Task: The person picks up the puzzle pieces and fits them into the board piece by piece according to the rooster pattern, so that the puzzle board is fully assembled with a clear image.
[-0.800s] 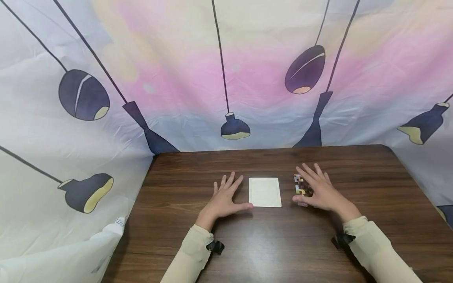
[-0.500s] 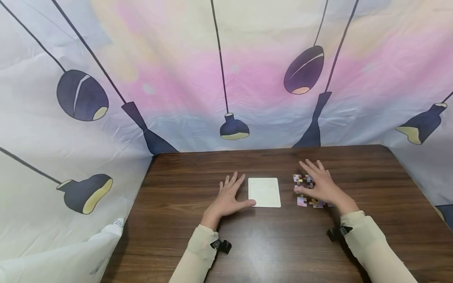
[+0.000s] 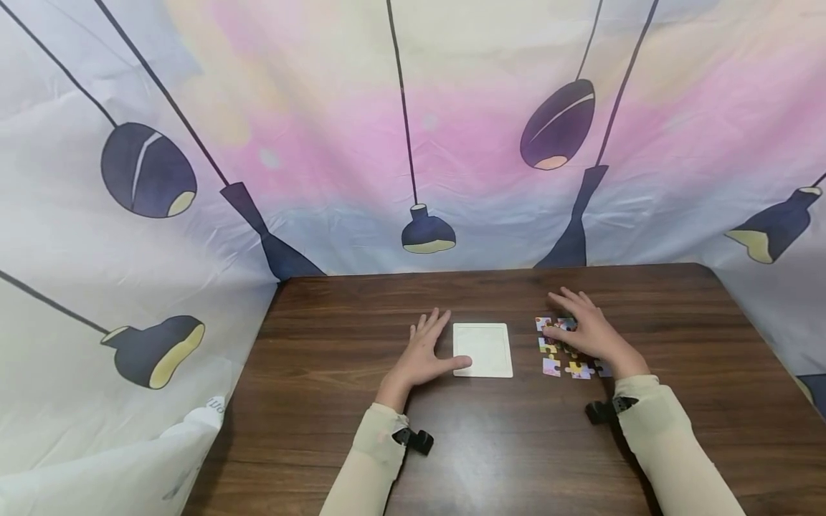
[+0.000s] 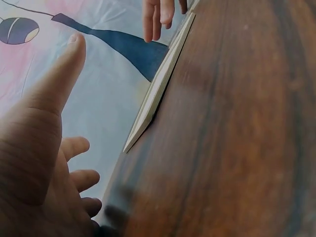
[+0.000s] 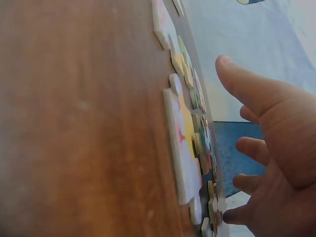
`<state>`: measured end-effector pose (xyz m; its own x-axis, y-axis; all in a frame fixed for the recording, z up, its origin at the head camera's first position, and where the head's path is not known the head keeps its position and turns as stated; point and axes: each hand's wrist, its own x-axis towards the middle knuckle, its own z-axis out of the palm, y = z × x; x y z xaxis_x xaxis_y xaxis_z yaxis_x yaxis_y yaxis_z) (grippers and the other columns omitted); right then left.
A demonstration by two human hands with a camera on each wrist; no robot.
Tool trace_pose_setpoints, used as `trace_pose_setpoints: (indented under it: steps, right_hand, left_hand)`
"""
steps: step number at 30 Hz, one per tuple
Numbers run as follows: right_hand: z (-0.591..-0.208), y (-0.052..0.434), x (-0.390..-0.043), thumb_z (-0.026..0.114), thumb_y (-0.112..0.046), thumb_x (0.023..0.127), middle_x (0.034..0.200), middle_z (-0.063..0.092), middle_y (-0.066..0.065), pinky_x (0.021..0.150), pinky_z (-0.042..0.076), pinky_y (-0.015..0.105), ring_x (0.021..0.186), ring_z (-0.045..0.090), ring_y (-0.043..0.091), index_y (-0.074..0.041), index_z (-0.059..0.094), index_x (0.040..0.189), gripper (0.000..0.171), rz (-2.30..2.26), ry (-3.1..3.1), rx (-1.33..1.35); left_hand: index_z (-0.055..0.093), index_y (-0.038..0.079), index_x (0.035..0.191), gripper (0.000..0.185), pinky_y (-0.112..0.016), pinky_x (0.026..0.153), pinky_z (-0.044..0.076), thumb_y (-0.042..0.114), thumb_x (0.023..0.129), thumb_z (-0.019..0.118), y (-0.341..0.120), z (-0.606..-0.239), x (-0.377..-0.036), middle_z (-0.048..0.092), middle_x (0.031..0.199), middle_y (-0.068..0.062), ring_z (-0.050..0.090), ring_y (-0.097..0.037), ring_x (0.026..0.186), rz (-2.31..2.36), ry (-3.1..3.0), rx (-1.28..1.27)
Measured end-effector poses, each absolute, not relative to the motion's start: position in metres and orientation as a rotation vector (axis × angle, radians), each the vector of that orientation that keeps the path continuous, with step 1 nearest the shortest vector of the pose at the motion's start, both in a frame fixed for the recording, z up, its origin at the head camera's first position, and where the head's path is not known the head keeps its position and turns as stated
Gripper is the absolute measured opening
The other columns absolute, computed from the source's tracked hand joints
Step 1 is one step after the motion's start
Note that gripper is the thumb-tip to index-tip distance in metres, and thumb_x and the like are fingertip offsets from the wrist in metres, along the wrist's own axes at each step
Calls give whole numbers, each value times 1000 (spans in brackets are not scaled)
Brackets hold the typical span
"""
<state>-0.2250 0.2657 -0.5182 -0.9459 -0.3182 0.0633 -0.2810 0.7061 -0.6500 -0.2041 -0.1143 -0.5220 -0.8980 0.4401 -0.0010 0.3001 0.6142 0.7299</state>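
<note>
A flat white square board with a thin raised border lies on the table. My left hand is spread beside its left edge, the thumb reaching across the board's near left corner. In the left wrist view a gap shows between the left thumb and the board. My right hand hovers over a group of colourful jigsaw puzzle pieces, holding nothing. Its fingers are relaxed and partly hide the pieces. From the right wrist, the nearer puzzle pieces lie flat, apart from the thumb.
The dark brown wooden table reaches back to a hanging cloth printed with lamps. Another stretch of pale cloth hangs along the left side. Each wrist wears a small black camera.
My right hand has moved away from me and slightly right, uncovering more of the near puzzle pieces. My left hand has shifted right, bringing its thumb over the board's corner.
</note>
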Motion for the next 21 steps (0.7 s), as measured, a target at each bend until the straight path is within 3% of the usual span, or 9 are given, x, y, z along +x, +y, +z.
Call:
trace_pose_setpoints:
  steps: [10,21]
  right_hand:
    - [-516,266,-228,77,-32,99,163,31,35,112,4,86,152,14,62,3,52,153,69,-1057,2803,-497]
    - [-518,268,-229,79,-27,97,161,36,35,113,0,85,152,13,62,2,58,149,63,-1059,2772,-523]
  left_hand:
    - [24,18,170,113,-64,127,-5,59,84,85,-110,-526,-207,12,176,-15,-4,-42,161,975,2676,656]
    - [29,19,169,114,-60,128,-3,58,80,88,-112,-529,-208,12,176,-15,-3,-40,162,854,2711,687]
